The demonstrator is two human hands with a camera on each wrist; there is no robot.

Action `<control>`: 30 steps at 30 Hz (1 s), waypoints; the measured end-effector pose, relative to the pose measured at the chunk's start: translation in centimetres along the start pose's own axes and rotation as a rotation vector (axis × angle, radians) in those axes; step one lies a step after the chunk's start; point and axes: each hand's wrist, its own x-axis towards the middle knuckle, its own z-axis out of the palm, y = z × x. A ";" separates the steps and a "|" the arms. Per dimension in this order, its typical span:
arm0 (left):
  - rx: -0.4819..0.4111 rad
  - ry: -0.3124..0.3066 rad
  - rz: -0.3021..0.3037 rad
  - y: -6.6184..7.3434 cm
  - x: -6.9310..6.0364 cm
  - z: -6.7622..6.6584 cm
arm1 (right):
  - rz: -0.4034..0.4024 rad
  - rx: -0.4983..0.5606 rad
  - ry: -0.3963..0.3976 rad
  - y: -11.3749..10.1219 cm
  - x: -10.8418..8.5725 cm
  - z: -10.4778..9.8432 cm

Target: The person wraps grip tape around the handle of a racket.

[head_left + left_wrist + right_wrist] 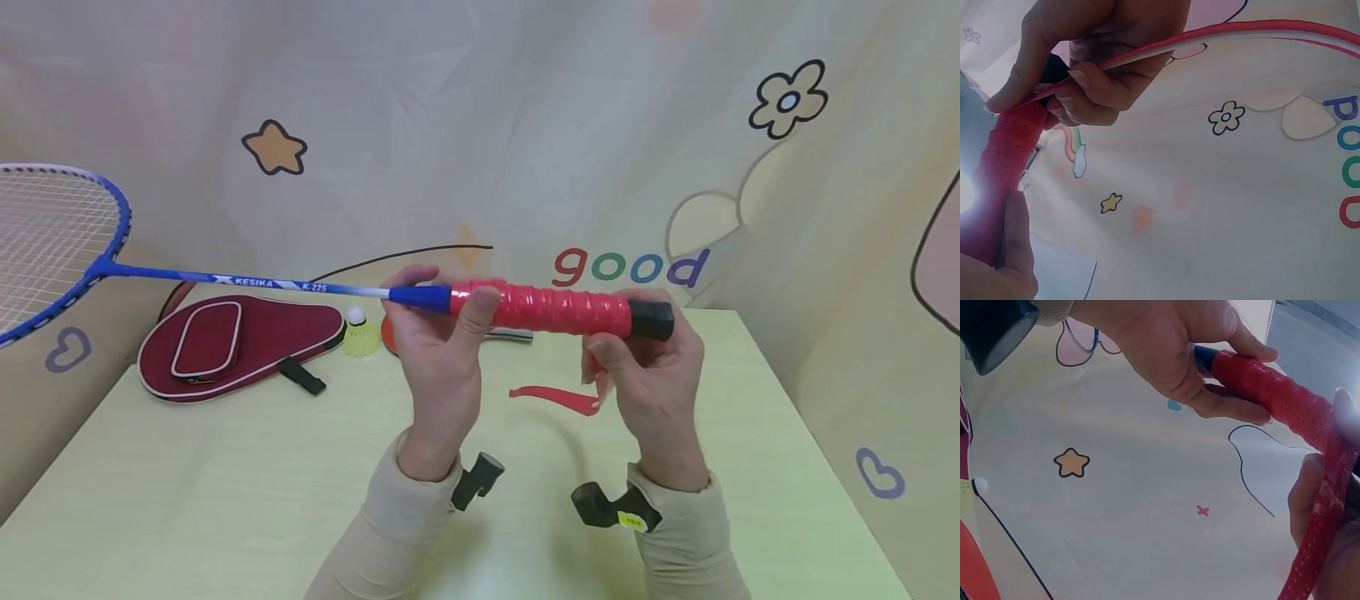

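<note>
My left hand (442, 375) holds the red-wrapped handle (555, 308) of a blue badminton racket (270, 283) near its blue cone, thumb lying along the wrap. The racket is held level above the table, its head cut off at the left. At the black butt end (651, 320), my right hand (660, 383) pinches red perforated grip tape (1325, 512). In the left wrist view, a loose length of the tape (1260, 26) arcs away from the right fingers, showing a pale edge. A red strip (555, 398) shows beside the right fingertips in the head view.
On the table (247, 500), a dark red racket cover (285, 333) lies at the back left with a black strap (302, 376). Beside it stands a yellow shuttlecock (362, 333). An orange-red object (387, 335) is mostly hidden behind my left hand. A printed cloth (450, 125) hangs behind.
</note>
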 end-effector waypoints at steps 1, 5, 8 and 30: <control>-0.001 -0.001 0.000 0.0 0.0 0.0 | -0.003 0.002 0.000 0.0 0.0 0.0; -0.101 -0.060 0.008 -0.2 0.1 0.2 | -0.006 -0.033 0.023 -0.1 -0.1 0.2; -0.217 -0.138 0.011 -0.3 0.2 0.3 | 0.008 -0.058 0.053 -0.2 -0.2 0.3; -0.148 -0.151 0.060 -0.1 0.0 0.1 | -0.048 0.004 -0.096 0.1 0.4 -0.5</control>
